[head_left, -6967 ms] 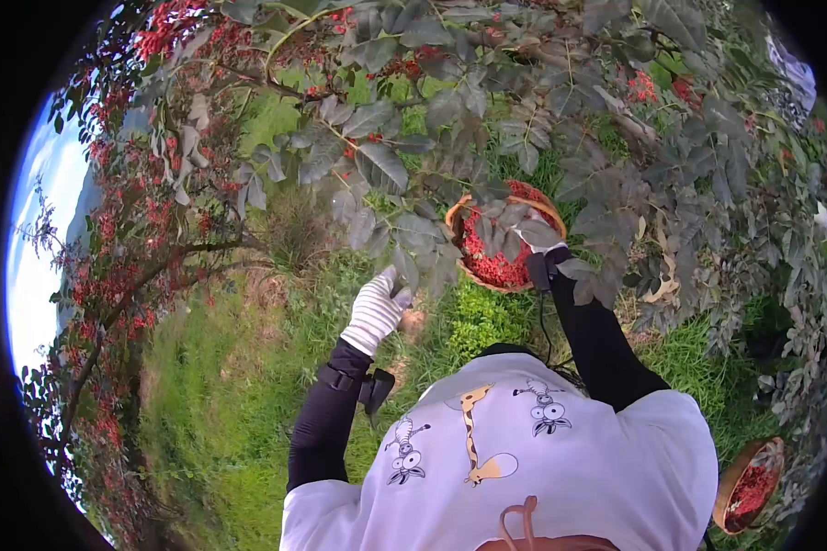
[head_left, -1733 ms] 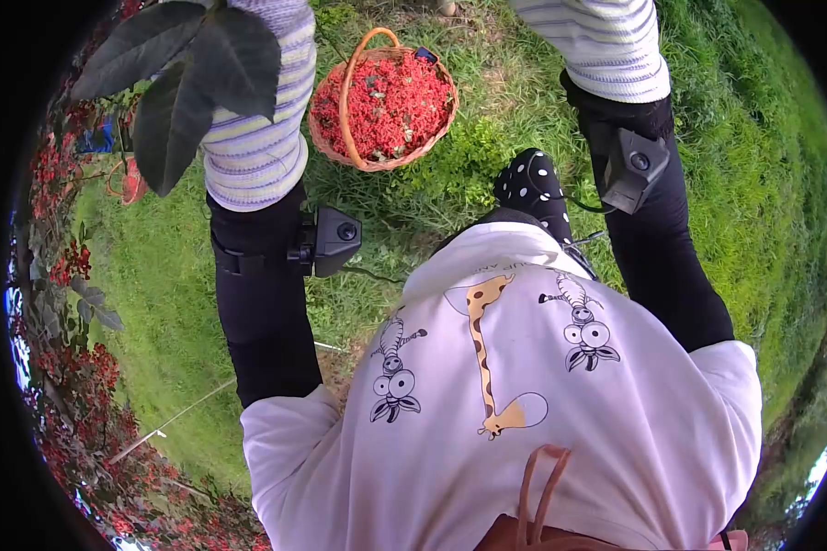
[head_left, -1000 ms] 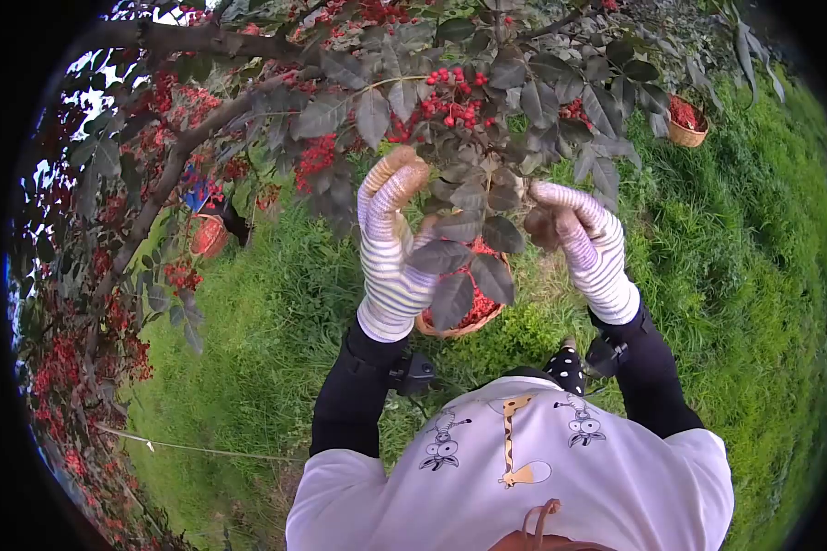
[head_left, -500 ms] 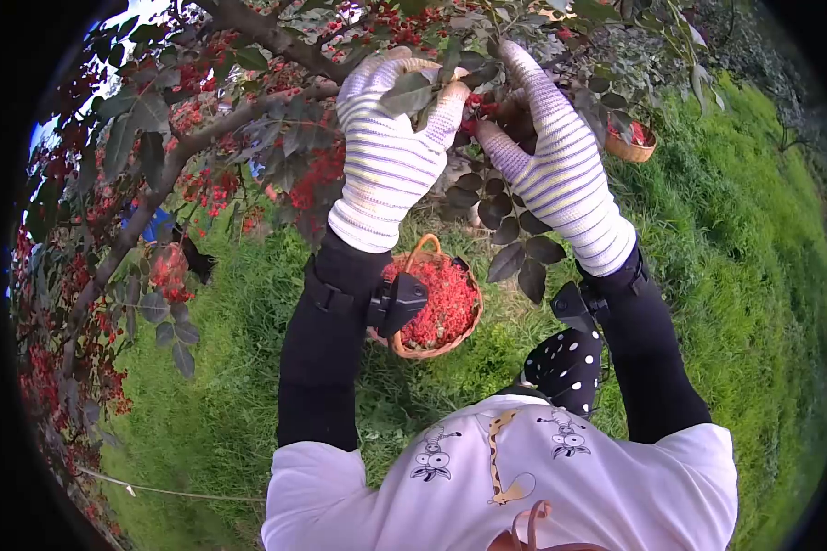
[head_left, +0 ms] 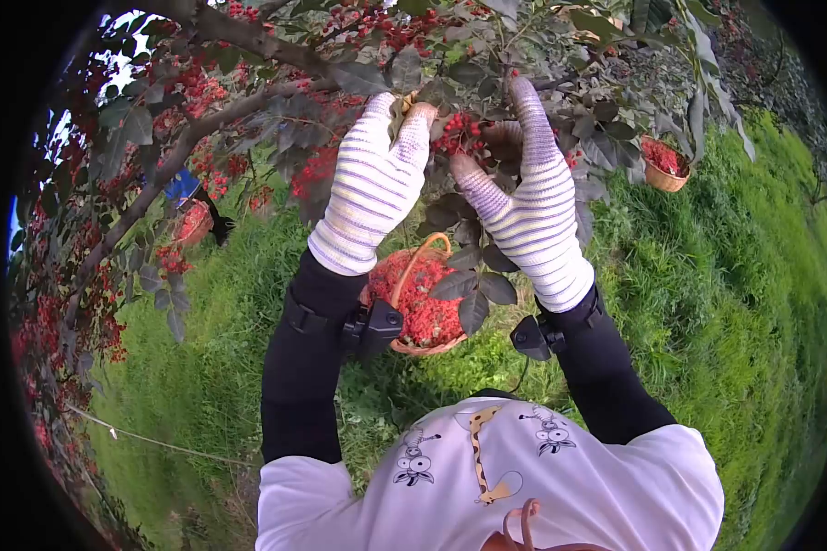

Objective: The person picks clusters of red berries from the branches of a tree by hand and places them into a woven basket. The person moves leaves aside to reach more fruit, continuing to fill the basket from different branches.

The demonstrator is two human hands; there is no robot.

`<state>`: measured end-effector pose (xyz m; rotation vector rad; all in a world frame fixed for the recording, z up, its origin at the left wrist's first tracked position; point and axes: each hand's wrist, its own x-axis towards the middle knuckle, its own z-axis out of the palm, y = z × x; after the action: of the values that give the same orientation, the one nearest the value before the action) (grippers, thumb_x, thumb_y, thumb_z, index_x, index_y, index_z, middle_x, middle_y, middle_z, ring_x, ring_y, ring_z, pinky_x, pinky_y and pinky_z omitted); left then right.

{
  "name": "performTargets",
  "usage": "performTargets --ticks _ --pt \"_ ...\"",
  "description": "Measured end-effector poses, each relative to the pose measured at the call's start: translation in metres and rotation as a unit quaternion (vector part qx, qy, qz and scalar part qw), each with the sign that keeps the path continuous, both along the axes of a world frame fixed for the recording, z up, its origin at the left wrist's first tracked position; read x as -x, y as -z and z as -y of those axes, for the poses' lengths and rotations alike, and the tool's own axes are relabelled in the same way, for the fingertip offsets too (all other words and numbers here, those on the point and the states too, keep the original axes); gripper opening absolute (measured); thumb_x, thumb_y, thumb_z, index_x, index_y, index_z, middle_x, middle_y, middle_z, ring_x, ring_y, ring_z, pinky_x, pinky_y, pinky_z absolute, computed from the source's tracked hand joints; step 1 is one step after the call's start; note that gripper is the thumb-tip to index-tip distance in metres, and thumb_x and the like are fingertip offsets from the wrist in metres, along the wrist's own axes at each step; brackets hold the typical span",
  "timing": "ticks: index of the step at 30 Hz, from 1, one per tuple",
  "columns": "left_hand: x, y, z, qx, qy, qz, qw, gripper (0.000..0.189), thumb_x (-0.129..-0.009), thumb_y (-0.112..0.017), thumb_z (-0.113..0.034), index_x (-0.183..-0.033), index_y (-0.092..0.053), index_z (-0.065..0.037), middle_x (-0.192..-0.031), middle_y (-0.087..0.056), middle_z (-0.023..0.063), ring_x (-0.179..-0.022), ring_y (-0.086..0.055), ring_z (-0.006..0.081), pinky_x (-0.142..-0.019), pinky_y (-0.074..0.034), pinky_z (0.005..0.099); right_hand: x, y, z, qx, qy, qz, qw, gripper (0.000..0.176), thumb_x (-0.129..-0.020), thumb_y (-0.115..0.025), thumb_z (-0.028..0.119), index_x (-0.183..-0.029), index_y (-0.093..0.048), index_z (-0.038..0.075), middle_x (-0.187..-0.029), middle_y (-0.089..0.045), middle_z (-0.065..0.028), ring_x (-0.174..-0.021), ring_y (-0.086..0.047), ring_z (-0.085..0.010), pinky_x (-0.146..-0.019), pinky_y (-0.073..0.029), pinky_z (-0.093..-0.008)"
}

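Both my hands wear white gloves with purple stripes and are raised among the branches. My left hand (head_left: 369,179) has its thumb and fingers drawn together at some leaves below a branch; what they pinch is hidden. Just right of its thumb hangs a cluster of small red berries (head_left: 459,135). My right hand (head_left: 528,197) is on the other side of that cluster, its thumb below and its index finger pointing up, apart from each other. Below the hands, a wicker basket (head_left: 448,347) heaped with picked red berries stands on the grass, partly covered by hanging leaves.
A thick branch (head_left: 239,35) crosses the upper left, with a thinner one (head_left: 188,142) curving down from it. Another basket of berries (head_left: 665,174) is at the right. At the left, something blue (head_left: 182,185) shows behind the leaves. A thin cord (head_left: 170,443) runs low at the left.
Both hands have come down slightly and moved left in view. The right thumb is now beneath the berry cluster, which shows more plainly between the hands. Hanging leaves now overlap the basket below.
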<state>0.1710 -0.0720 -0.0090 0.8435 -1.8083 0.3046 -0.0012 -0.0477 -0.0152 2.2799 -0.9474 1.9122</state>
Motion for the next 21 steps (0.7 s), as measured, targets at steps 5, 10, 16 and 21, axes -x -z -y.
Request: performTargets --ticks 5,10,16,21 --pt "-0.004 -0.001 -0.002 0.128 -0.07 0.142 0.979 0.032 -0.079 -0.055 -0.004 -0.111 -0.055 0.0 -0.1 -0.056 0.0248 -0.083 -0.059 0.0363 -0.074 -0.049 0.04 -0.003 0.003 0.0 -0.033 -0.021 0.036 0.999 0.084 -0.074 -0.075 0.02 -0.14 -0.025 0.005 -0.093 -0.06 -0.0098 -0.082 -0.06 -0.0157 -0.075 -0.049 -0.0284" --pt "0.001 0.008 -0.002 0.136 -0.006 0.094 0.986 0.021 -0.087 -0.052 -0.005 -0.106 -0.056 0.001 -0.099 -0.059 0.0169 -0.082 -0.06 0.0263 -0.074 -0.047 0.0357 -0.016 0.012 0.003 0.008 0.037 0.086 0.996 0.075 -0.075 -0.072 0.023 -0.134 -0.032 -0.002 -0.084 -0.059 -0.0138 -0.073 -0.059 -0.0249 -0.067 -0.048 -0.0337" --pt "0.015 0.03 -0.004 -0.038 0.235 -0.151 0.959 0.024 -0.088 -0.055 -0.009 -0.109 -0.053 0.004 -0.107 -0.057 0.0154 -0.088 -0.061 0.0183 -0.078 -0.049 0.029 -0.027 0.02 -0.001 -0.037 0.045 0.15 0.987 0.06 -0.083 -0.058 0.0 -0.138 -0.034 0.01 -0.091 -0.06 -0.0069 -0.077 -0.058 -0.0104 -0.071 -0.049 -0.0242" --pt "0.003 0.028 -0.01 0.173 0.139 0.052 0.974 0.023 -0.077 -0.066 -0.007 -0.099 -0.058 -0.008 -0.106 -0.058 0.0125 -0.112 -0.05 0.034 -0.095 -0.04 0.043 -0.039 0.034 -0.018 -0.054 0.037 0.214 0.975 0.062 -0.081 -0.058 0.0 -0.137 -0.034 0.009 -0.086 -0.059 -0.0068 -0.076 -0.057 -0.0115 -0.072 -0.048 -0.0253"
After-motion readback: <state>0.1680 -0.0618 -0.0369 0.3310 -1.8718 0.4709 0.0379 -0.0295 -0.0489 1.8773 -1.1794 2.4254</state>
